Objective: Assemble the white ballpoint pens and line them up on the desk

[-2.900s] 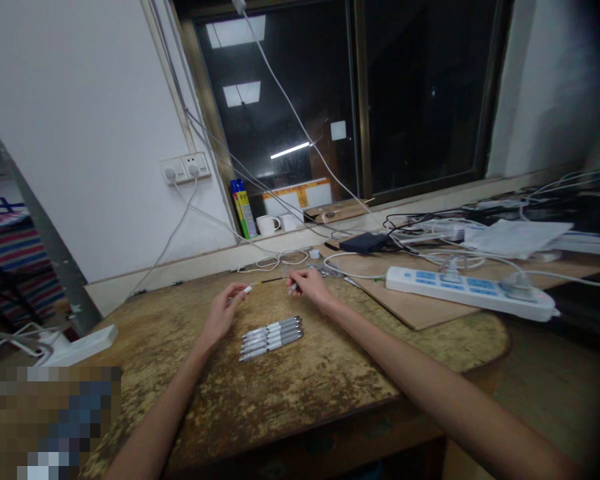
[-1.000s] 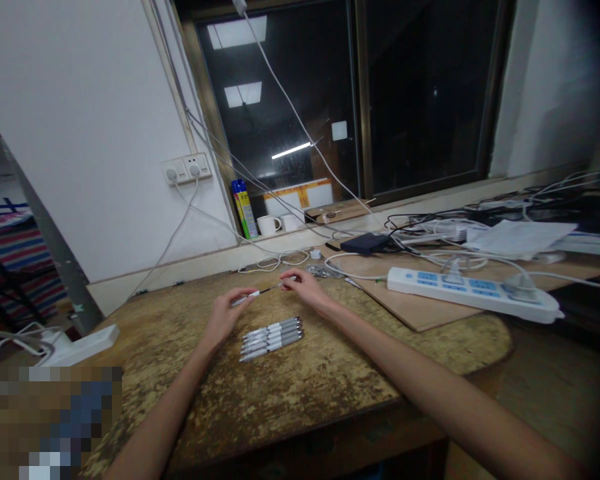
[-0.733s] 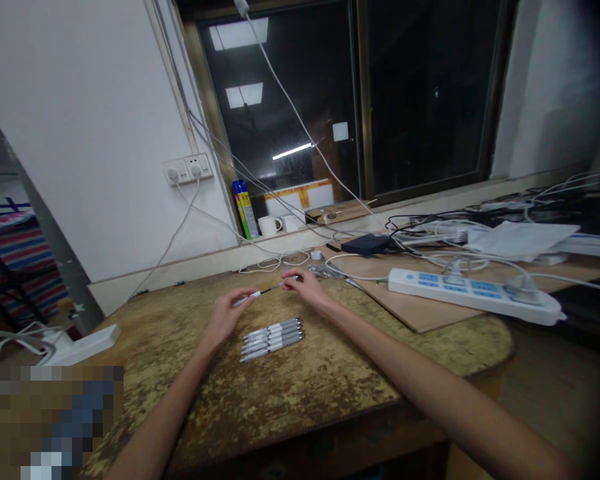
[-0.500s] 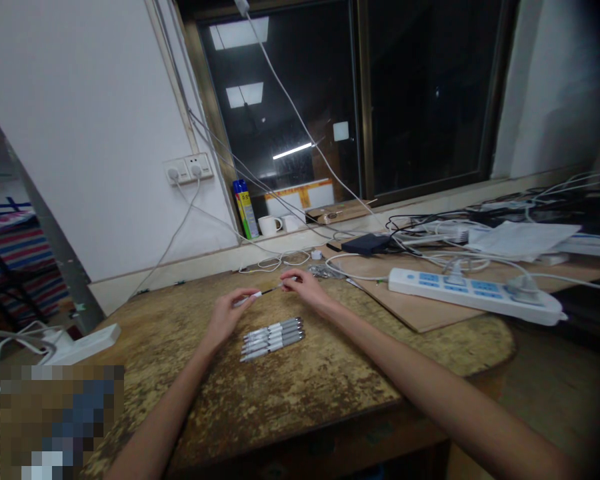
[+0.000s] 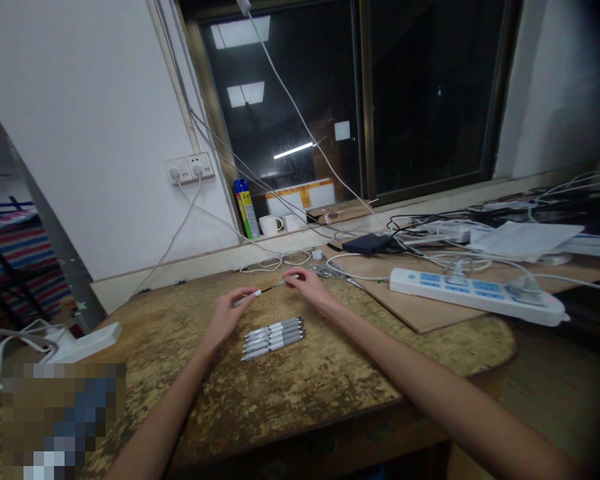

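Note:
My left hand (image 5: 233, 310) pinches a white pen barrel (image 5: 250, 297) above the table. A thin pen refill (image 5: 269, 289), dark and then paler, runs from the barrel's end toward my right hand (image 5: 304, 283). The right fingers are closed around its far end, and they hide that tip. Whether the refill sits inside the barrel or only meets it, I cannot tell. Below the hands, several white and grey pens (image 5: 274, 339) lie side by side in a neat row on the worn tabletop.
A white power strip (image 5: 475, 293) lies on a brown board (image 5: 405, 310) at right, among tangled cables and a black box (image 5: 365, 244). Another strip (image 5: 97, 341) is at left. A spray can (image 5: 246, 210) and mug (image 5: 270, 225) stand by the window. The table (image 5: 330, 393) has a rounded right corner.
My right hand has shifted very slightly to the right, away from the left hand. Both hands keep their hold, and the row of pens is unchanged.

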A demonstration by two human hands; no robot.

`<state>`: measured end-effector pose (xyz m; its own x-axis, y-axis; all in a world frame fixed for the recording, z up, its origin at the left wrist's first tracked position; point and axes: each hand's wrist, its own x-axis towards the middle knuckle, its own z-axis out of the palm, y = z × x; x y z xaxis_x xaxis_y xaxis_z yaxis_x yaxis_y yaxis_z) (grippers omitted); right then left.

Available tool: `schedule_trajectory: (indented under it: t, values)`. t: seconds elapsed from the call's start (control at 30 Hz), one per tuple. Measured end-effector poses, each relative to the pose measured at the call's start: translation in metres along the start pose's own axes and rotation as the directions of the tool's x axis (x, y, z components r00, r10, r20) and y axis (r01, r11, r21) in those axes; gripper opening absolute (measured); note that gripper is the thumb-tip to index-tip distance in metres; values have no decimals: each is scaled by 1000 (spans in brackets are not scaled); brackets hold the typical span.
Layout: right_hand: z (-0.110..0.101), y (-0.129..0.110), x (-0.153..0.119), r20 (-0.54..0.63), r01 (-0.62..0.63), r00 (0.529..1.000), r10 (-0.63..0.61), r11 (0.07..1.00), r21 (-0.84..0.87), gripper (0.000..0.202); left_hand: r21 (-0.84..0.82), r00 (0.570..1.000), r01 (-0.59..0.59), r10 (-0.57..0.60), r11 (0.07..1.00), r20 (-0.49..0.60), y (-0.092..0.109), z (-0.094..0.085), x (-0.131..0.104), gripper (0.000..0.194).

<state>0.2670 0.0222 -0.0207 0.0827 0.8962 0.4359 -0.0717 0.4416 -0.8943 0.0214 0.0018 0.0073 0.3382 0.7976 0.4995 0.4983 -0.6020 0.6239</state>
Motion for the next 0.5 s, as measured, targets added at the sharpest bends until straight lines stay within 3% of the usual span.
schedule_trajectory:
  t: [0.5]
  values:
    - [-1,-1,2,-17,-2,1000,3,1000,27,17,26,1000,20,-20,999,-20,-1,-1,0,39]
